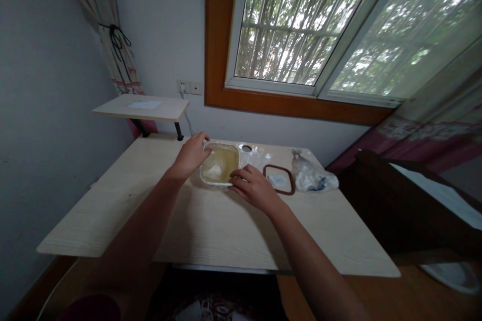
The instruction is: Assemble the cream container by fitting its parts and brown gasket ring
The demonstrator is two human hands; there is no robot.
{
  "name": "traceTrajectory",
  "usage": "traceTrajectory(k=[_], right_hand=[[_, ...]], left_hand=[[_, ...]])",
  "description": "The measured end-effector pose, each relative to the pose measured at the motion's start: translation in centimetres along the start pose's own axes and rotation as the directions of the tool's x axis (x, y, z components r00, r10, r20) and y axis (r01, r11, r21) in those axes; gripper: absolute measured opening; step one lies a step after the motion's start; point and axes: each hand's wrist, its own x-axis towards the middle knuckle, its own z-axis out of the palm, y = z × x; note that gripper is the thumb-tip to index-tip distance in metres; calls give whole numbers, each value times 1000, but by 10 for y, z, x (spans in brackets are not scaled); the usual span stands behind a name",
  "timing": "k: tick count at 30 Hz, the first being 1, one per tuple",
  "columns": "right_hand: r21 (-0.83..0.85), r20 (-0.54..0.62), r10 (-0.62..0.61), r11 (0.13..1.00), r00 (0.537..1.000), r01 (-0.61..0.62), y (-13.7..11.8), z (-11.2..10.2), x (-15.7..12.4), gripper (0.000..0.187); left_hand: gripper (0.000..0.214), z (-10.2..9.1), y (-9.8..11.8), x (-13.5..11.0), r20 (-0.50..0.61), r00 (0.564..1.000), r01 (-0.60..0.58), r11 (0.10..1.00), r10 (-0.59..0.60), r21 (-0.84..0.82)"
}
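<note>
A squarish clear plastic container (pixel 213 183) is between my hands over the desk, its inside yellowish with a whitish lump at the lower left. Whether the yellow is liquid, I cannot tell. My left hand (pixel 193 153) grips its far left corner, the thumb over the rim and fingers outside. At the near right corner, my right hand (pixel 251 186) has its fingers closed over the rim. Just right of that hand lies a square lid with a brown-red edge (pixel 292 185). A knotted, translucent plastic bag (pixel 312 174) with whitish and dark contents sits beyond the lid.
The pale wooden desk (pixel 222 230) has a round cable hole (pixel 246 148) near its back edge. A small raised shelf (pixel 165 109) with a paper on it stands at the back left. Behind are a wall socket (pixel 183 86) and a window; a dark piece of furniture (pixel 376 200) is at right.
</note>
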Motion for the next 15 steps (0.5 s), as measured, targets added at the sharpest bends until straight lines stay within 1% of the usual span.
traceTrajectory(k=[2,4,5,6,7,8,9,11,13,15], right_hand=[[14,-18,-17,1000,1000,18,-1,6,1,23],[24,-48,-36,999,998,37,-1,11,2,22],[28,-64,-44,999,997,46,-1,14,3,22],[30,-81,-50,998,995,52,0,17,3,21],[33,-98,-52,998,994,56,1,19,3,21],[36,-112,-52,998,992,56,1,21,3,20],[40,-123,-48,998,991,54,2,23,3,20],[48,-134,-41,998,990,47,2,25,4,20],[57,-136,-39,997,990,48,1,26,5,20],[69,-137,-45,996,990,55,1,24,7,20]], left_hand=[[42,-3,3,-2,-52,997,-53,998,55,29],[45,-8,10,-6,-149,980,-121,988,135,99],[40,-11,14,-9,-201,963,-154,978,181,141],[31,-15,19,-12,-232,943,-200,964,238,174],[21,-19,25,-15,-238,924,-256,946,300,198],[19,-22,30,-18,-217,909,-311,926,355,213],[20,-24,35,-20,-178,901,-354,908,395,222],[23,-25,43,-24,-50,911,-386,889,409,248],[24,-21,48,-25,129,926,-378,876,356,300],[26,-14,48,-24,283,927,-339,868,244,362]])
